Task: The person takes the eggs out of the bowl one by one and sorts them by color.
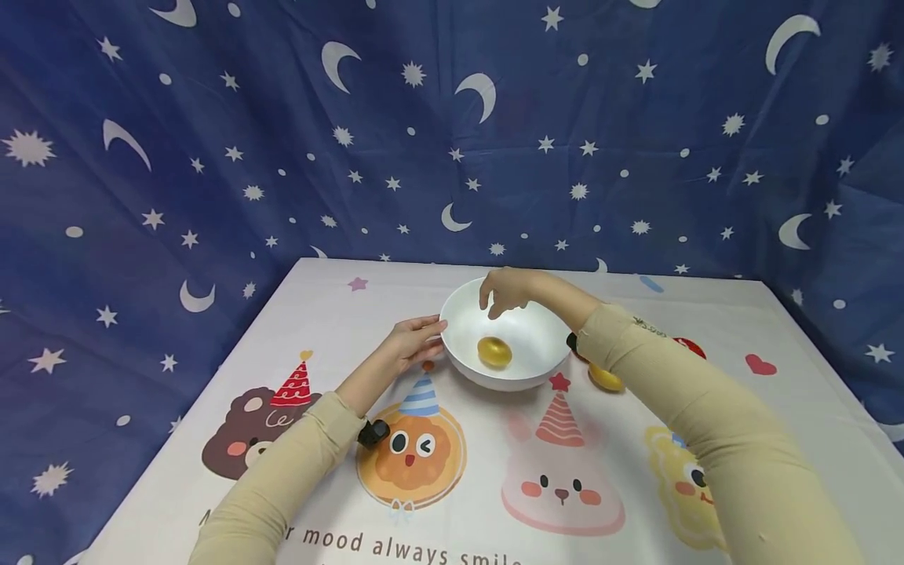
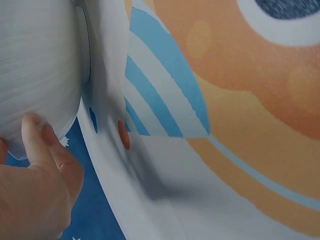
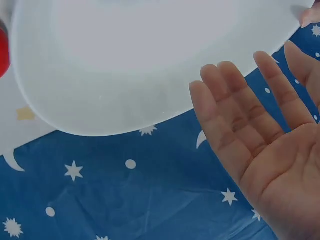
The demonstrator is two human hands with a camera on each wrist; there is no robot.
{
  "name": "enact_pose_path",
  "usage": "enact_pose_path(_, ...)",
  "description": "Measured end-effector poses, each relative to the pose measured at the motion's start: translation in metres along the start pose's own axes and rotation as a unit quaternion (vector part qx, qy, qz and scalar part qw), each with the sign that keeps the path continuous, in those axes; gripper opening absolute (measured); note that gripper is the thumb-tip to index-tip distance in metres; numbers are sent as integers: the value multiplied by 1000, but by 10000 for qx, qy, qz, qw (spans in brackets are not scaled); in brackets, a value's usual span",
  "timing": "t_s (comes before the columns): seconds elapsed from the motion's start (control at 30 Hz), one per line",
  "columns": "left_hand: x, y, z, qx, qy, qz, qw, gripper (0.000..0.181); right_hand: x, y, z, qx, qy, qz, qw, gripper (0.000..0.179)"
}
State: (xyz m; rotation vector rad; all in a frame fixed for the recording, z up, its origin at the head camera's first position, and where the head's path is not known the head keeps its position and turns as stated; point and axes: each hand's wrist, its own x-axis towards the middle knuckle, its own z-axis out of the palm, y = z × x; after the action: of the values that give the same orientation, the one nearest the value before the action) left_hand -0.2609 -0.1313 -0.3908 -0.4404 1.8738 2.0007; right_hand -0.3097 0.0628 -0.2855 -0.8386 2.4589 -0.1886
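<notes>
A white bowl [image 1: 504, 380] stands toward the back of the table, with a golden egg-shaped thing [image 1: 494, 352] lying in it. My left hand [image 1: 415, 344] grips the bowl's left rim; in the left wrist view, fingers [image 2: 36, 140] touch the outer wall. Above the bowl's back part hovers my right hand [image 1: 508, 289], its fingers loosely bent downward. The right wrist view shows the palm [image 3: 280, 165] with nothing in it and the fingers apart.
Right of the bowl lies another golden thing [image 1: 606, 379], partly behind the right sleeve. A red thing [image 1: 690, 347] shows beyond that sleeve. The white tablecloth [image 1: 452, 541] has printed cartoon figures. A blue star-patterned curtain [image 1: 452, 141] hangs behind the table.
</notes>
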Motion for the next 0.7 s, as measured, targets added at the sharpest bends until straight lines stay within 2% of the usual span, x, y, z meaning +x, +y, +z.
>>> enact_pose_path(0.2,-3,6,2,-51,16,19,10000,49,10,-3,1,404,-379,496,9972,30)
enact_pose_path(0.47,-4,9,-4,3,22,9,10000,50,28,-9,11,550,-599,734,9940,29)
enact_pose_path(0.6,-2,5,-4,92,-19,-13,10000,51,36,-8,20,552,-743,830,9922,28)
enact_pose_path(0.63,2,2,-6,46,-127,28,9999,52,37,-8,22,572,-776,862,9916,28)
enact_pose_path(0.7,4,-2,-6,70,-145,28,9999,52,40,-5,26,611,-821,906,9906,28)
